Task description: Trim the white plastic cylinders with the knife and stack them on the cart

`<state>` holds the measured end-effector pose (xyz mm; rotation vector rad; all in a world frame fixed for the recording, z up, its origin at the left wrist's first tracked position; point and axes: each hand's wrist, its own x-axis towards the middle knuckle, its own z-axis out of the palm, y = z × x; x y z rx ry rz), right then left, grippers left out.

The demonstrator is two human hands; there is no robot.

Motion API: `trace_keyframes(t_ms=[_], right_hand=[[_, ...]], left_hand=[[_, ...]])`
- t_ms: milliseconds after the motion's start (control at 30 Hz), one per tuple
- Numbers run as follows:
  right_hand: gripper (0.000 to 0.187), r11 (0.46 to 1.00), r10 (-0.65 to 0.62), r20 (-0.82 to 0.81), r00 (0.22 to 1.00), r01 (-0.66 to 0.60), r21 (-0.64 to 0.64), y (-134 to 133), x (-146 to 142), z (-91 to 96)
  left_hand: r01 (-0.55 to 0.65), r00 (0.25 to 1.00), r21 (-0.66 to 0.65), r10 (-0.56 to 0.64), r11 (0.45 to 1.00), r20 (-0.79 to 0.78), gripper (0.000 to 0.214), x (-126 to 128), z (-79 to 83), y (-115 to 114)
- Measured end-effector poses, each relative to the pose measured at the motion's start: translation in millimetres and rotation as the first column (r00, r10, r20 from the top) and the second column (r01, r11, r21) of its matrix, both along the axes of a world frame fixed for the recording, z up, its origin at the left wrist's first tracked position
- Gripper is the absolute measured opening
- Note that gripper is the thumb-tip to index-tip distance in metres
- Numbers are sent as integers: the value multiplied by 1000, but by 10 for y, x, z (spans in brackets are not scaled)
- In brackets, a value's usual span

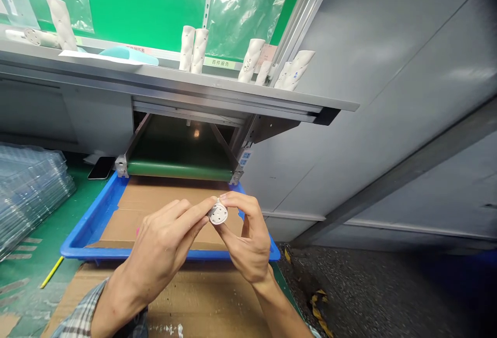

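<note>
Between my two hands is a white plastic tube-like part point(218, 214), its round end with several small dark holes turned toward me. My left hand point(171, 229) pinches it from the left with thumb and fingertips. From the other side, my right hand point(248, 234) grips its edge with the index finger on top and the thumb below. The rest of the part's length is hidden behind its end. Both hands are above a blue tray point(171, 253) lined with brown cardboard point(155, 198).
A green conveyor belt point(178, 157) ends over the tray's far side. White twisted tubes point(200, 50) stand on a metal shelf point(163, 76) above. At left are stacked clear plastic trays point(31, 193), a phone point(101, 168) and a yellow stick point(52, 273). A grey wall point(368, 110) rises at right.
</note>
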<state>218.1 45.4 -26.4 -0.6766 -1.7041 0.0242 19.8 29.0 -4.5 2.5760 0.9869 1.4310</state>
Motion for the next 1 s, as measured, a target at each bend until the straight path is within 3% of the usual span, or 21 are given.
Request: trace_keyframes(t_ms=[267,733,867,1000], right_hand=[[43,1000,-15,-2,1000,15,13,-5,-8,-28],[40,994,-97,19,995,96,47,-1,11,-13],[40,979,-170,69,983,160,127,1,9,-1],[46,929,-300,130,945,258,267,-14,9,15]], left_hand=[[33,999,-62,-30,998,41,36,-7,-19,-1],[-90,994,77,94,993,-51,34,31,-6,-38],[-175,978,115,186,978,-92,34,60,11,-86],[-289,939,170,313,942,-141,34,104,7,-165]])
